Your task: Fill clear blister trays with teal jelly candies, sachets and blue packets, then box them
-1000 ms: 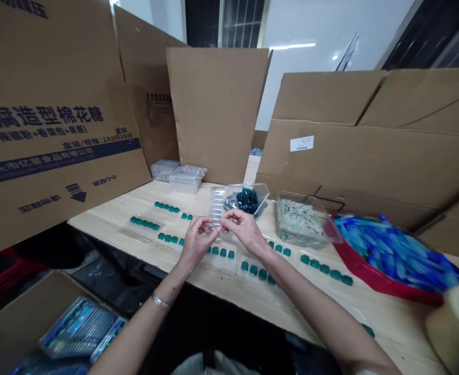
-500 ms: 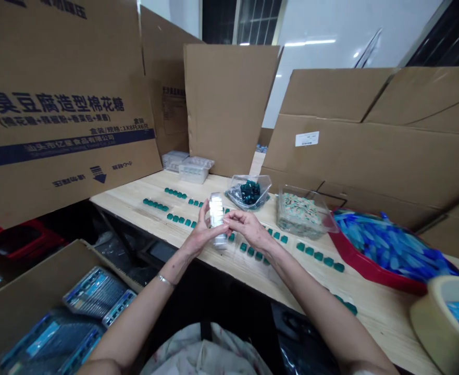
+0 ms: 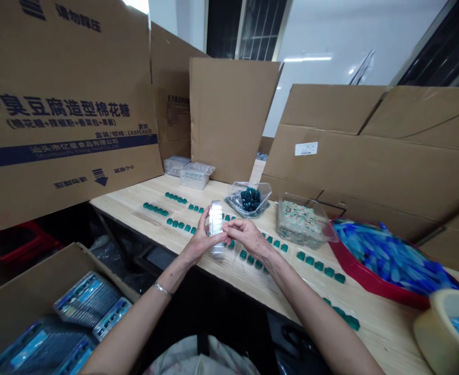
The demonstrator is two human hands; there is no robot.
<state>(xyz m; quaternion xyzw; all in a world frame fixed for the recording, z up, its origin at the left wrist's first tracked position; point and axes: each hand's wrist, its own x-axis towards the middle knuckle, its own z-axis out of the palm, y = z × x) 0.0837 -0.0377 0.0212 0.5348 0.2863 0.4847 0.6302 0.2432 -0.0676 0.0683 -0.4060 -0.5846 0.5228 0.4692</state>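
My left hand point(image 3: 198, 241) is wrapped round a narrow, shiny stack of clear plastic trays point(image 3: 216, 224), held upright over the front of the table. My right hand point(image 3: 248, 238) is closed in a pinch at the stack's right side. What lies between its fingertips is too small to make out. Around both hands, short rows of dark green pieces point(image 3: 319, 265) sit in clear trays on the wooden table point(image 3: 135, 191). Behind the hands is a clear container lined with a bag, holding dark green pieces point(image 3: 250, 199).
A clear tub point(image 3: 299, 219) of pale flat pieces stands right of centre. Beyond it are a red basin point(image 3: 370, 271) of blue pieces and a cream bucket point(image 3: 434, 323). Cardboard sheets point(image 3: 229, 120) wall the back. A carton point(image 3: 29, 286) with blue packages stands lower left.
The view has tilted slightly, so the scene sits a little lower. My hands keep the same hold on the stack, with only slight shifts of the right fingers.
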